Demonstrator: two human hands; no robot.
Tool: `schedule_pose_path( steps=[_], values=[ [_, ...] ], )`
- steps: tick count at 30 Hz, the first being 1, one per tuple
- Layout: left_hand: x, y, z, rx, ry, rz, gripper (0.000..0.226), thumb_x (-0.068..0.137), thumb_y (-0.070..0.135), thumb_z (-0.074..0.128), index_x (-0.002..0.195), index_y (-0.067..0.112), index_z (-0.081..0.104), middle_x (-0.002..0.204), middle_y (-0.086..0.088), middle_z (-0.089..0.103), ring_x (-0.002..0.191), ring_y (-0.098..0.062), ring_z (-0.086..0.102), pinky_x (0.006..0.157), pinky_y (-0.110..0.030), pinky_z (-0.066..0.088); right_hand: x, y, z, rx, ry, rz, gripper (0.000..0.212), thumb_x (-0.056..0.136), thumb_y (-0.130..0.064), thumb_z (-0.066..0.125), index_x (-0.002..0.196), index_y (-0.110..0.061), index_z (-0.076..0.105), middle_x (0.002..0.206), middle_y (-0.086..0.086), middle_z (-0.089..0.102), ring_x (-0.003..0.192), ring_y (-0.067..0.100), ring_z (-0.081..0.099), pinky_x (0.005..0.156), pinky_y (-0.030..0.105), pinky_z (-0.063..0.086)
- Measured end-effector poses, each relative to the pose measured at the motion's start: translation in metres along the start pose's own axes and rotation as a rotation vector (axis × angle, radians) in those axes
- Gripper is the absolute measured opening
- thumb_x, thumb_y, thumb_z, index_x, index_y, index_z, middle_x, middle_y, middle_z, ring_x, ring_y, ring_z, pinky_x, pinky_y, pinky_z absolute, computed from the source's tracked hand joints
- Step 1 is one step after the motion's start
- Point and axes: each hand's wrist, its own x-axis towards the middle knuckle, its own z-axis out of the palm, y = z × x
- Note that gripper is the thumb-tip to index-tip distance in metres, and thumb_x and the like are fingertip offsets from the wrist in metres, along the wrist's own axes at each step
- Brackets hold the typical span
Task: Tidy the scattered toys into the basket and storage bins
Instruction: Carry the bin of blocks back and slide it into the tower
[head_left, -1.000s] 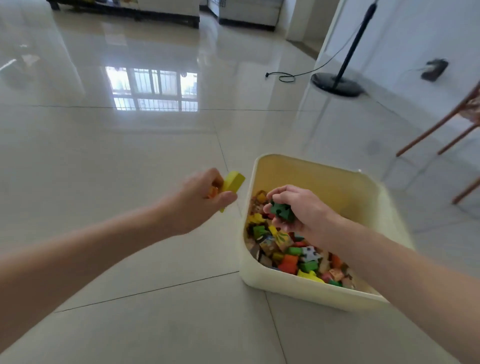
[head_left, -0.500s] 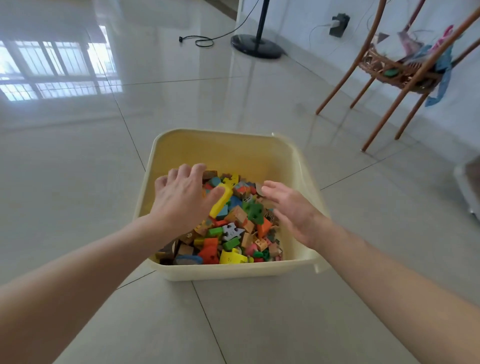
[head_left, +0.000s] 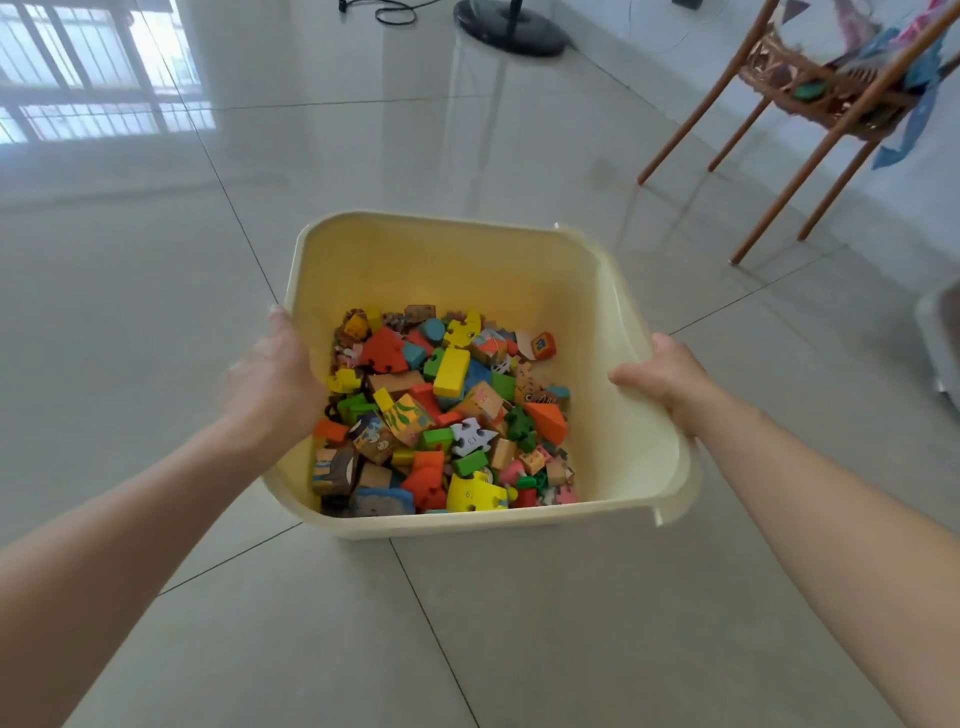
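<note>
1. The left hand (head_left: 270, 379) grips the left rim of the cream bin (head_left: 447, 249); the right hand (head_left: 670, 379) grips its right rim.
2. Between the hands, colourful toy blocks (head_left: 441, 415) fill the bin's bottom.
3. The tiled floor (head_left: 519, 649) lies below.

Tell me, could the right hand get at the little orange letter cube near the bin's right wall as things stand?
Probably yes, once it lets go. The right hand now grips the bin rim close to the orange letter cube, which lies uncovered on top of the toys, with nothing between them.
</note>
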Motion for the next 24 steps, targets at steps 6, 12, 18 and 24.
schedule_pose_path(
  steps=[6, 12, 18, 24],
  values=[
    [-0.004, -0.001, 0.004, -0.006, 0.044, -0.012, 0.062, 0.093, 0.002, 0.035, 0.149, 0.013, 0.009, 0.132, -0.024, 0.047, 0.11, -0.047, 0.048, 0.083, -0.05, 0.039, 0.011, -0.003, 0.007, -0.02, 0.082, -0.024, 0.027, 0.075, -0.012, 0.066, 0.098, -0.017, 0.053, 0.09, 0.006, 0.062, 0.078, 0.023, 0.06, 0.067, 0.026, 0.045],
    [-0.015, 0.01, -0.002, -0.027, -0.038, -0.101, 0.068, 0.092, 0.001, 0.035, 0.15, 0.017, 0.002, 0.132, -0.022, 0.047, 0.106, -0.044, 0.052, 0.081, -0.05, 0.042, 0.01, -0.012, 0.004, -0.11, -0.005, 0.069, 0.038, 0.077, -0.019, 0.068, 0.112, -0.013, 0.054, 0.107, 0.007, 0.062, 0.098, 0.025, 0.059, 0.085, 0.032, 0.048],
    [-0.011, -0.004, -0.056, -0.001, -0.613, -0.269, 0.085, 0.088, -0.006, 0.037, 0.148, 0.03, -0.011, 0.142, -0.019, 0.035, 0.119, -0.038, 0.044, 0.095, -0.046, 0.038, -0.066, -0.006, -0.009, 0.273, -0.218, 0.56, 0.03, 0.076, 0.01, 0.059, 0.103, -0.001, 0.055, 0.08, 0.014, 0.061, 0.073, 0.029, 0.06, 0.07, 0.038, 0.053],
    [-0.114, 0.017, -0.124, -0.26, -0.358, -0.404, 0.069, 0.085, 0.002, 0.057, 0.145, 0.01, 0.024, 0.14, -0.017, 0.038, 0.125, -0.033, 0.04, 0.094, -0.04, 0.04, -0.19, -0.036, -0.015, 0.505, -0.077, 0.7, 0.032, 0.063, 0.01, 0.061, 0.092, -0.005, 0.063, 0.083, 0.014, 0.066, 0.067, 0.025, 0.06, 0.063, 0.029, 0.049]
  ],
)
